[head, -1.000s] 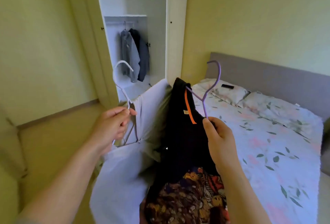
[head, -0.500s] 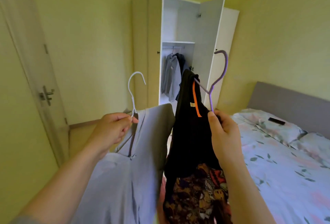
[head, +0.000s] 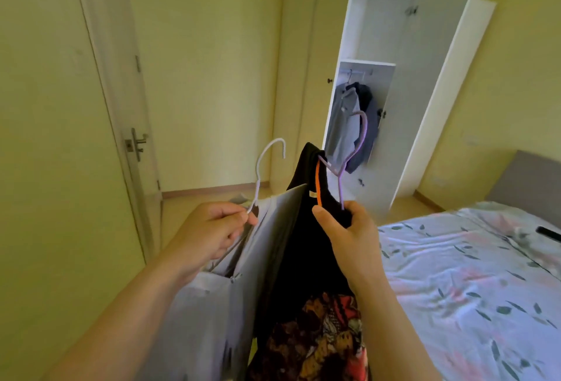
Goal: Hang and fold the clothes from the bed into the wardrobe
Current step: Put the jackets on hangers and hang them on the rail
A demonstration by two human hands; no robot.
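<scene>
Grey cloth hangs from a white hanger (head: 267, 168), and this grey garment (head: 243, 274) is held up in front of the person. The left hand (head: 209, 231) pinches the thin neck of the white hanger between thumb and fingers, closed tight on it. Just beside it, touching it along one side, hangs a black garment (head: 303, 247) with an orange strip at the collar and a bright, busy picture low down. It sits on a purple hanger (head: 355, 149). The right hand (head: 346, 231) is wrapped around the bottom of the purple hanger's neck, closed on it along with a bit of the black cloth. Both hooks point up in the air and hang on nothing.

Behind the hooks stands a tall white wardrobe (head: 437, 101) with its door open. Inside it, a grey shirt (head: 343, 125) and a dark top (head: 368, 113) hang from the rail under a shelf. On the right is the bed (head: 473, 274), with a flowery sheet and a small black thing (head: 548, 233) lying on it. On the left is a closed room door (head: 115, 107) with a metal handle. The walls are yellow-green.
</scene>
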